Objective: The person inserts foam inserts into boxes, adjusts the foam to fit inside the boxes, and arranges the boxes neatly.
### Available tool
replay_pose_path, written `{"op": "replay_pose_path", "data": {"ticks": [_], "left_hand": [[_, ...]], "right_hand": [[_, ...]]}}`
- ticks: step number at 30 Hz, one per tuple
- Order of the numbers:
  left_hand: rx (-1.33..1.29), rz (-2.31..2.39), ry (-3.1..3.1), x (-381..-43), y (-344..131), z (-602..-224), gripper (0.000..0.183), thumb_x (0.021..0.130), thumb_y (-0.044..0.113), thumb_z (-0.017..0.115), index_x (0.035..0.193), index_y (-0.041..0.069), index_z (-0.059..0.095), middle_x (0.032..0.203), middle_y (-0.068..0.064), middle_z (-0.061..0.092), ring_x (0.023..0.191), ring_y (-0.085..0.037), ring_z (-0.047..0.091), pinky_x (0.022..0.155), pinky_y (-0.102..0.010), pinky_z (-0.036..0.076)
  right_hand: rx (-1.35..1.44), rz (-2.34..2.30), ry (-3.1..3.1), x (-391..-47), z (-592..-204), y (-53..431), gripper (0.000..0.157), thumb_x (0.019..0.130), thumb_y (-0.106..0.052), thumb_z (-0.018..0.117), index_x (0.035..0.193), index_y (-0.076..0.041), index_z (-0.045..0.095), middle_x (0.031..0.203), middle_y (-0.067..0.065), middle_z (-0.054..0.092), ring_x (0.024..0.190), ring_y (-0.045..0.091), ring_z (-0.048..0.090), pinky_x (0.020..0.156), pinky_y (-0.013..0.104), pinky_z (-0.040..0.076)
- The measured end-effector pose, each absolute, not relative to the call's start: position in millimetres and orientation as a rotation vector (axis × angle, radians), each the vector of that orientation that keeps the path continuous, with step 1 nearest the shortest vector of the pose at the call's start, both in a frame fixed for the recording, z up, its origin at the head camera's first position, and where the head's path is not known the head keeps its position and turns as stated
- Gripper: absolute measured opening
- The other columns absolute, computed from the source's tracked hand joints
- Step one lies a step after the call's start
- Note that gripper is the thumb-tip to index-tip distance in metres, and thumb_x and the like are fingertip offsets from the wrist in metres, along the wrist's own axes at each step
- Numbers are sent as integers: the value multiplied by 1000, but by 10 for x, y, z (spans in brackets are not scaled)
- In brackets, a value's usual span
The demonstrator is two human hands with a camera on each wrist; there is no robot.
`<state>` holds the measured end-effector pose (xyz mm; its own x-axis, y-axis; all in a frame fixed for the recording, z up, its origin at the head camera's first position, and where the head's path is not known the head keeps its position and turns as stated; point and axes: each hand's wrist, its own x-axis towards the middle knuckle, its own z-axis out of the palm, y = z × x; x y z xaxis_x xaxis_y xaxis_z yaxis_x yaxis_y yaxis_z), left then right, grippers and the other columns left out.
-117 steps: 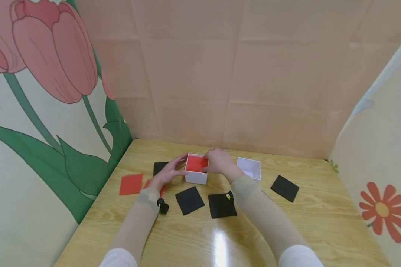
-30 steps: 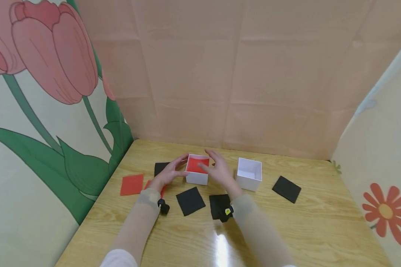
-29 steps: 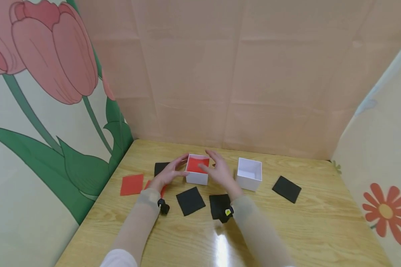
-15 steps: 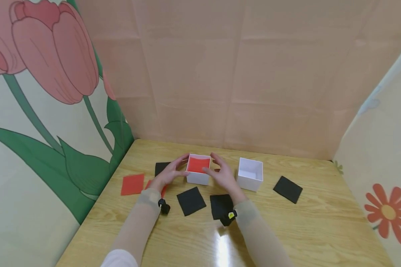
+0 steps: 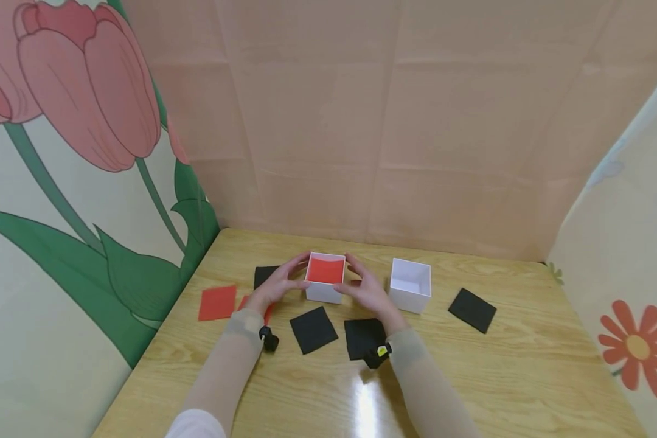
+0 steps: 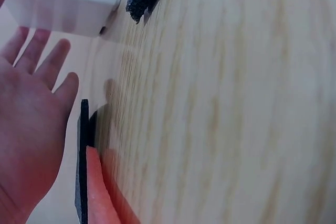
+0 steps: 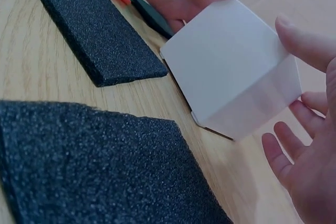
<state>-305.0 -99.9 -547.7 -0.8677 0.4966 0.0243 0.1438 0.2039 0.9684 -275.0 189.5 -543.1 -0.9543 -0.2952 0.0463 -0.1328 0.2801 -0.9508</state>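
Observation:
A small white open-topped box (image 5: 323, 293) stands on the table, with a red sheet (image 5: 326, 272) lying inside near its rim. My left hand (image 5: 276, 286) holds the box at its left side, thumb at the front corner and fingers toward the back. At the opposite side, my right hand (image 5: 370, 293) holds it the same way. The right wrist view shows the right thumb (image 7: 304, 45) against the box's corner, with some lower fingers apart from the wall. In the left wrist view, the left fingers (image 6: 50, 64) spread loosely along the box's side.
A second white box (image 5: 409, 299), open at the top, stands to the right. Black foam squares lie in front (image 5: 314, 330), under the right wrist (image 5: 361, 337), far right (image 5: 472, 311) and behind the left hand (image 5: 263, 275). Red sheets lie at left (image 5: 217, 303) and beside the left wrist (image 5: 268, 314).
My right hand has left the red sheet inside the box and drawn back to the box's right side. The sheet now sits lower in the box. My left hand has stayed in place.

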Motion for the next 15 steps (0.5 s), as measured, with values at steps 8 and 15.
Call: {"op": "replay_pose_path", "data": {"ticks": [8,15], "left_hand": [[605,1709,2200,-3046,-992,-5468,89,98,23,78,171,16,28,174,-5,32,160,-33,27,127,-65,19],[600,1712,2190,-3052,-990,-5475,92,97,23,79,171,14,26,174,-5,31,160,-33,26,127,-66,19]], "right_hand": [[-399,-1762,2366,-2765,-5453,1919,100,91,-32,88,171,-19,29,173,3,33,155,39,34,120,57,40],[-426,-1751,2348,-2801,-5457,1939,99,91,-31,87,171,-23,30,174,0,31,155,38,34,121,57,39]]}}
